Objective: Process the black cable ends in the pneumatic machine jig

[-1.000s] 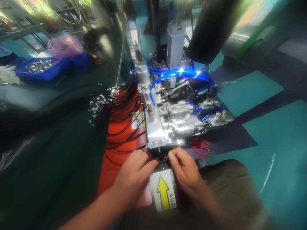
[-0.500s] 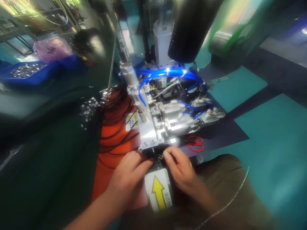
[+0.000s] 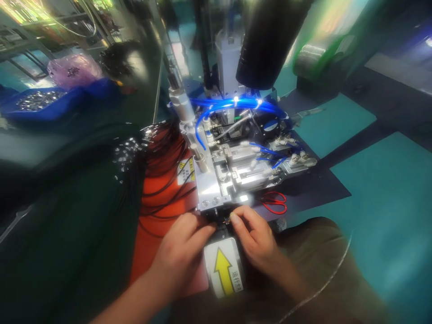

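Observation:
My left hand (image 3: 180, 243) is closed at the front edge of the metal machine (image 3: 205, 184). Its fingertips are tucked under the edge, and what they hold is hidden. Just to the right, my right hand (image 3: 254, 234) pinches thumb against forefinger beside a tiny shiny part (image 3: 226, 220), too small to name. Between and below both hands lies a white label with a yellow arrow (image 3: 222, 265). Black cables (image 3: 162, 198) with bright ends spread over the orange surface (image 3: 148, 247) to the left of the machine.
Red-handled scissors (image 3: 276, 202) lie right of the machine. Blue air tubes (image 3: 243, 103) arch over it, and a thick black cylinder (image 3: 263, 49) hangs above. A blue tray (image 3: 64, 105) of small metal parts and a pink plastic bag (image 3: 74, 69) sit at the far left.

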`<move>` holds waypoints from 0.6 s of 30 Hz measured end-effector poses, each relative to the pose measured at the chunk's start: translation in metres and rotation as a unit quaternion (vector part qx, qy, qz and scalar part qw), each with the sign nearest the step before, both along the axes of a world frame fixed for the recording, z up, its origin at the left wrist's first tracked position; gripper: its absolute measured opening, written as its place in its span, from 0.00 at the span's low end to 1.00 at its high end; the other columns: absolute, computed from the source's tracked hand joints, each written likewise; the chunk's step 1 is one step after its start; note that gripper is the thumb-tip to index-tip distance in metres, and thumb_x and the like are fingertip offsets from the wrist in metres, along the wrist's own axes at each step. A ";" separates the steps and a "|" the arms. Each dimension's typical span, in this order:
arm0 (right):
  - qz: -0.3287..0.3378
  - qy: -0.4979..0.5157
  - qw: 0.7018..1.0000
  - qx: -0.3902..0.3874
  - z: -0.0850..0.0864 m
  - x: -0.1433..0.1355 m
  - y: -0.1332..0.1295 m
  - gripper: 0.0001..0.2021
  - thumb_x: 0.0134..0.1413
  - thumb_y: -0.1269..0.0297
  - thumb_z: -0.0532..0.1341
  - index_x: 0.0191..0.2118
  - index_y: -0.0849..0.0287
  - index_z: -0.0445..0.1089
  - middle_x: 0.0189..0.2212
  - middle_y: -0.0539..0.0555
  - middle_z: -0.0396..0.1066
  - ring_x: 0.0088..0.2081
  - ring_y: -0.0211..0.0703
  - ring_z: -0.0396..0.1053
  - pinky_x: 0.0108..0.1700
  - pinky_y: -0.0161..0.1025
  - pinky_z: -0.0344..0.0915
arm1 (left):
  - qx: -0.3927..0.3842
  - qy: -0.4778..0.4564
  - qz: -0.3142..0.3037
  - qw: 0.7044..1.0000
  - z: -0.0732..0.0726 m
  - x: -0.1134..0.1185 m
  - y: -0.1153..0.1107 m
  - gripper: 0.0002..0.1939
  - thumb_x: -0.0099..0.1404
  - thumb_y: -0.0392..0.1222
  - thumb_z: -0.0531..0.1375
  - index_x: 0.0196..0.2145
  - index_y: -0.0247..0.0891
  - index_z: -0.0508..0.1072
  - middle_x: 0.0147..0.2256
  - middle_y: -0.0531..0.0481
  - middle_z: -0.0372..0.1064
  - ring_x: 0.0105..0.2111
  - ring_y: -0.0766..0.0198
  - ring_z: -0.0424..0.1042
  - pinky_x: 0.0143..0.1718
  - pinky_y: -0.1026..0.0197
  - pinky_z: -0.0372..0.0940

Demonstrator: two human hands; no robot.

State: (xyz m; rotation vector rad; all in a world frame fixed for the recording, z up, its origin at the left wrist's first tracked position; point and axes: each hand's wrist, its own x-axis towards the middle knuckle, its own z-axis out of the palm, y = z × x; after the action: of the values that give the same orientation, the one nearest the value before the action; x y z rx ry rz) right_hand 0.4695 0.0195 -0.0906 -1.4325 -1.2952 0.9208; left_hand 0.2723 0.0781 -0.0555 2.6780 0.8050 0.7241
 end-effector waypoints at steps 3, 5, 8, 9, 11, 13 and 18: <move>0.006 0.006 1.000 -0.001 -0.001 0.000 0.000 0.09 0.69 0.63 0.53 0.36 0.57 0.66 0.30 0.47 0.66 0.32 0.38 0.65 0.37 0.33 0.60 | -0.011 0.010 0.003 1.000 -0.001 -0.001 0.000 0.13 0.67 0.26 0.54 0.44 0.34 0.74 0.39 0.42 0.69 0.37 0.60 0.65 0.37 0.59 0.63; 0.013 0.011 1.000 -0.004 -0.001 0.001 0.000 0.08 0.69 0.63 0.54 0.37 0.57 0.66 0.31 0.47 0.67 0.33 0.38 0.65 0.37 0.33 0.61 | -0.020 0.015 0.004 1.000 -0.001 -0.001 -0.001 0.13 0.67 0.26 0.54 0.44 0.34 0.74 0.39 0.42 0.69 0.38 0.60 0.65 0.37 0.59 0.63; 0.011 0.012 1.000 -0.005 -0.003 0.002 0.000 0.07 0.69 0.63 0.54 0.37 0.56 0.66 0.31 0.47 0.67 0.33 0.37 0.66 0.37 0.33 0.61 | -0.023 0.010 0.005 1.000 0.000 0.000 -0.001 0.13 0.68 0.26 0.53 0.44 0.34 0.74 0.39 0.42 0.68 0.38 0.60 0.65 0.38 0.59 0.64; 0.007 0.009 1.000 -0.005 -0.003 0.002 0.000 0.08 0.69 0.63 0.54 0.37 0.56 0.66 0.31 0.47 0.67 0.33 0.37 0.66 0.37 0.33 0.61 | -0.023 0.006 0.006 1.000 0.000 0.000 -0.001 0.13 0.68 0.26 0.53 0.44 0.34 0.74 0.38 0.42 0.68 0.38 0.60 0.65 0.37 0.59 0.64; 0.002 0.002 1.000 -0.005 -0.004 0.001 0.000 0.08 0.69 0.63 0.54 0.37 0.56 0.66 0.30 0.46 0.66 0.32 0.37 0.65 0.37 0.33 0.61 | -0.028 0.003 0.007 1.000 0.001 0.001 -0.002 0.13 0.68 0.26 0.53 0.44 0.34 0.74 0.38 0.42 0.68 0.38 0.60 0.66 0.37 0.59 0.64; 0.000 -0.005 1.000 -0.005 -0.005 0.000 0.000 0.09 0.70 0.63 0.53 0.37 0.56 0.66 0.30 0.47 0.66 0.32 0.37 0.65 0.37 0.33 0.60 | -0.038 0.005 0.008 0.999 0.001 0.001 -0.002 0.14 0.68 0.25 0.52 0.44 0.34 0.74 0.38 0.42 0.67 0.38 0.60 0.66 0.36 0.60 0.64; -0.002 -0.008 1.000 -0.004 -0.005 -0.001 0.000 0.09 0.70 0.62 0.53 0.37 0.57 0.66 0.31 0.47 0.67 0.33 0.38 0.66 0.38 0.33 0.61 | -0.044 -0.002 0.005 0.999 0.002 -0.001 -0.002 0.15 0.67 0.25 0.52 0.44 0.33 0.74 0.39 0.41 0.67 0.40 0.59 0.67 0.38 0.60 0.65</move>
State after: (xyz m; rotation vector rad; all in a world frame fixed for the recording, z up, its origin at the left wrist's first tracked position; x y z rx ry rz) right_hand 0.4682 0.0195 -0.0955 -1.4505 -1.3007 0.9133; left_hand 0.2710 0.0761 -0.0538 2.5966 0.8288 0.6799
